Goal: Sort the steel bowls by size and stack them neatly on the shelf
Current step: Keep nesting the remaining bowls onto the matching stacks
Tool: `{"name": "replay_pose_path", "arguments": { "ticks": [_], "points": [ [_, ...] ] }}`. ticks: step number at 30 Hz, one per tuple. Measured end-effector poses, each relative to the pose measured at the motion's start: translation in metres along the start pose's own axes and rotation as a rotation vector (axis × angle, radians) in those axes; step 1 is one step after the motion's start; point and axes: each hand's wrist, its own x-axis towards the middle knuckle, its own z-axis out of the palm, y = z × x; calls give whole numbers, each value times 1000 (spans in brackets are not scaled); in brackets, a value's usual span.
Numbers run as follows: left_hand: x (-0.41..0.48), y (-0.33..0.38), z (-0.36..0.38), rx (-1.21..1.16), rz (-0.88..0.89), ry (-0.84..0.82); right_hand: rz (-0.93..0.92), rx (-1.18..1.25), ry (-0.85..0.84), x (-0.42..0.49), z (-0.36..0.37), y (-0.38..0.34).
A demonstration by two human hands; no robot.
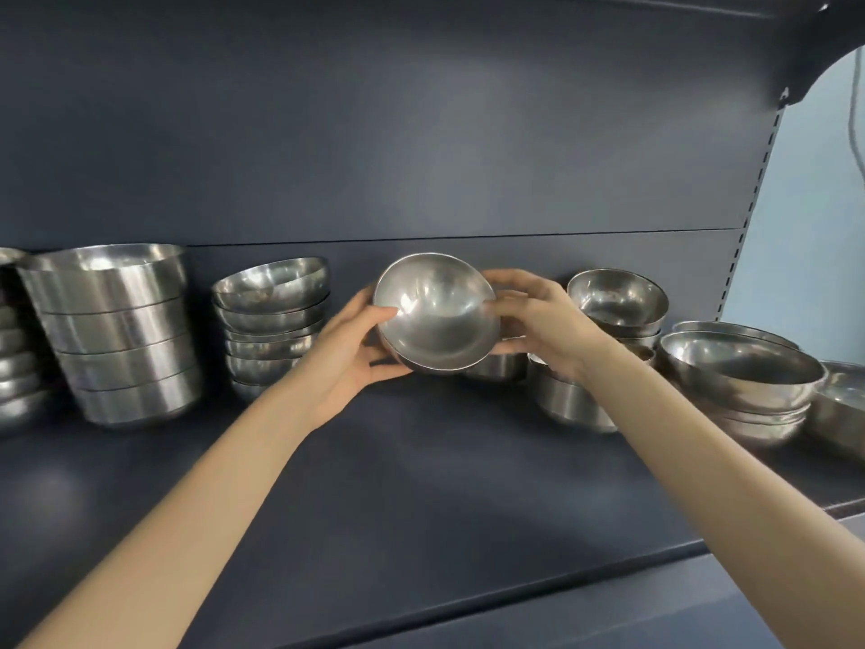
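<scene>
Bowl held tilted, mouth facing camera

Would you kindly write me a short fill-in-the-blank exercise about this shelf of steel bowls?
1. The left hand and right hand grip the steel bowl, which is ____ inside.
2. The stack of deep bowls stands to the steel bowl's ____.
3. That stack holds ____ bowls.
Missing words: empty; left; four.
</scene>
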Motion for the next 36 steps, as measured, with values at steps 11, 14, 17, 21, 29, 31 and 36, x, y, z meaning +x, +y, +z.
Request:
{"name": "replay_pose_path", "arguments": {
  "ticks": [11, 14, 17, 21, 29, 31, 36],
  "points": [
    [-5, 9, -21, 1, -17, 28, 30, 60, -55, 17, 18, 14],
    [-3, 7, -22, -26, -8, 46, 51, 51, -80, 23, 18, 11],
    [-2, 5, -22, -65, -16, 70, 84, 25, -128, 28, 16, 5],
    [1, 0, -20, -140, -83, 104, 43, -446, 10, 46, 7, -5],
    [5, -20, -19, -184, -210, 220, 109, -1048, 180, 79, -22, 3],
    [7, -22, -21, -218, -228, 242, 227, -1169, 147, 81, -29, 4],
    [8, -20, -22, -269, -252, 230, 458, -1253, 164, 75, -40, 6]
  ]
}}
